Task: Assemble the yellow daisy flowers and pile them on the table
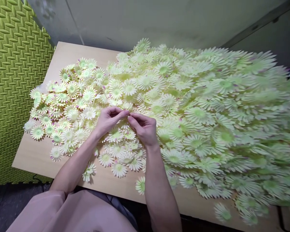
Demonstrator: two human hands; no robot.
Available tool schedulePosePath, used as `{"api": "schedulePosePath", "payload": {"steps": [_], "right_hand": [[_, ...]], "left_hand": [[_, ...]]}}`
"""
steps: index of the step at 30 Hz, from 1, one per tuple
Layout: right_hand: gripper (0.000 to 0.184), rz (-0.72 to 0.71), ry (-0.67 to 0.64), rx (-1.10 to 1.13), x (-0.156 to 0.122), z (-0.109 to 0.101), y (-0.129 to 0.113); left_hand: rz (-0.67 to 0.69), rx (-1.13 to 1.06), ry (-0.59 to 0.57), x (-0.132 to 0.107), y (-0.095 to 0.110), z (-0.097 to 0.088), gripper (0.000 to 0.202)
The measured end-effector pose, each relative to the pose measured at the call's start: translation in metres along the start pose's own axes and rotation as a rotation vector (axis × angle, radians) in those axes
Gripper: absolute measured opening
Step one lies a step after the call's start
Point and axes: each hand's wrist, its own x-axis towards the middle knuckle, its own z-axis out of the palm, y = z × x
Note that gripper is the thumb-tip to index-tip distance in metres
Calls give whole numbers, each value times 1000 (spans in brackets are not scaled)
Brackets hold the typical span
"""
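Note:
Over the middle of the table my left hand (110, 120) and my right hand (144, 126) meet at the fingertips. Both are closed in a pinch, thumb against fingers. Whatever lies between the tips is too small to make out; only a pale speck shows there. Right below the hands is a cluster of pale green-white artificial flower heads (116, 135). To the left lies a heap of smaller daisy-like flower heads (72, 88), some with purple petal tips. A much bigger pile of larger flower heads (198, 112) spreads to the right of my right hand.
The wooden table (36, 151) shows bare board along its left and front edges. A green textured foam mat (14, 90) stands upright at the left. Behind the table rises a grey wall (145, 22). One loose flower head (222, 212) lies near the front right edge.

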Motion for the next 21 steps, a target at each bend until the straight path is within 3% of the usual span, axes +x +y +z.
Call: {"api": "schedulePosePath", "payload": {"steps": [13, 21], "right_hand": [[19, -18, 91, -68, 0, 2, 0], [15, -15, 10, 46, 0, 0, -3]], "left_hand": [[8, 5, -45, -1, 4, 0, 29], [20, 15, -3, -1, 4, 1, 24]]}}
